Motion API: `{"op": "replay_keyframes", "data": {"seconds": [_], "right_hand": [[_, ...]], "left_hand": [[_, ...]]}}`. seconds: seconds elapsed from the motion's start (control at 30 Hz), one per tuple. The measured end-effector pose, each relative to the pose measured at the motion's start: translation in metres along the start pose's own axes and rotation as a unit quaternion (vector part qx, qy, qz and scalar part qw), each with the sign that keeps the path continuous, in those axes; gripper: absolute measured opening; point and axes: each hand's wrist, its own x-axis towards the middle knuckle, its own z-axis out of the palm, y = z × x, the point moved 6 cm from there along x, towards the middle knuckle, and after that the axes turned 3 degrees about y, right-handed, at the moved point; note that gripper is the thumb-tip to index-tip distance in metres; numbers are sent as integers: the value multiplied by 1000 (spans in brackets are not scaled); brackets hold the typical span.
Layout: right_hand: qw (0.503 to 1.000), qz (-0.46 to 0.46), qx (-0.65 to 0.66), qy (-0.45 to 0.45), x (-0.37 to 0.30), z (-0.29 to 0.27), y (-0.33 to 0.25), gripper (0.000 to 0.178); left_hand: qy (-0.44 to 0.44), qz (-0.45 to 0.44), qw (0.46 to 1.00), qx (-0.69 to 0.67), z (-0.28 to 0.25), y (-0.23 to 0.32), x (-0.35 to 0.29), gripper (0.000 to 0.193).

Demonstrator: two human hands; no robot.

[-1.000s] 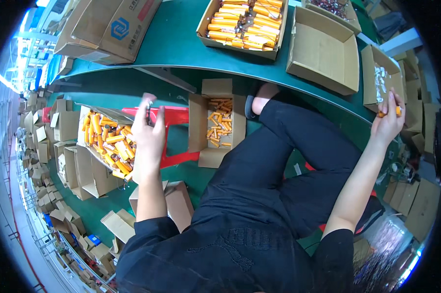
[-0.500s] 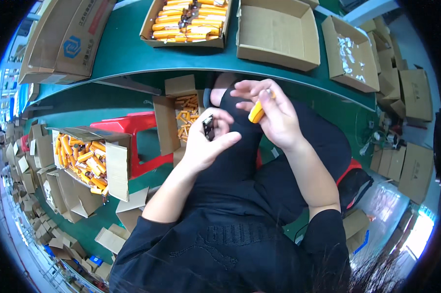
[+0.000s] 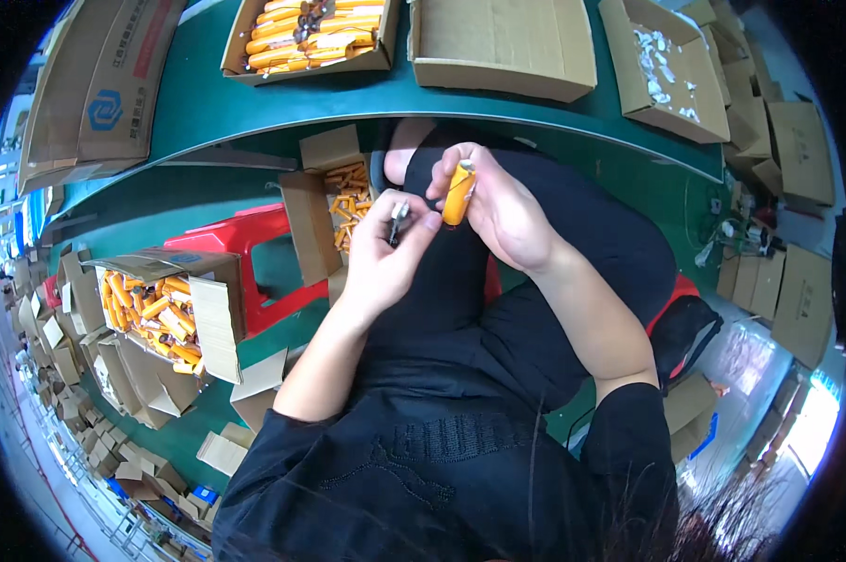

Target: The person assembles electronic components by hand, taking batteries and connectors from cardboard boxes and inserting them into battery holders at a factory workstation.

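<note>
Over my lap, my right hand [image 3: 515, 223] is closed on an orange cylindrical battery [image 3: 458, 197], held nearly upright with its pale end up. A thin dark wire runs across its side. My left hand [image 3: 374, 267] is closed around a small dark object with a light metallic tip [image 3: 398, 221]; its kind is mostly hidden by the fingers. My left thumb and fingertips are close to the battery's lower end; whether they touch it I cannot tell.
On the green table [image 3: 282, 112] ahead stand a carton of orange batteries [image 3: 306, 58], a bare carton tray [image 3: 503, 75] and a carton with white scraps [image 3: 662, 103]. To my left are a red stool [image 3: 254, 234], a carton of batteries [image 3: 215, 328] and another under the table [image 3: 306, 225].
My hands have come closer together. The battery has moved left and been turned upright, its pale end now showing. The head view has shifted slightly.
</note>
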Motion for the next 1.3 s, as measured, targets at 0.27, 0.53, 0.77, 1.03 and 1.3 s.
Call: {"op": "replay_keyframes", "data": {"seconds": [0.27,0.53,0.77,1.03,1.3], "right_hand": [[980,49,-193,19,6,-4,9,24],[979,66,-192,4,3,7,10,17],[995,44,-71,48,8,-5,19,15],[983,100,152,24,12,3,30,17],[986,165,4,-10,4,24,37,27]], "left_hand": [[-47,-162,947,-273,-9,-6,-2,17],[-33,-152,943,-294,-16,-7,-8,21],[-54,-88,983,-150,-8,-15,-19,27],[20,-173,957,-231,-10,-39,-21,22],[68,20,970,-231,-21,-3,-20,21]]}}
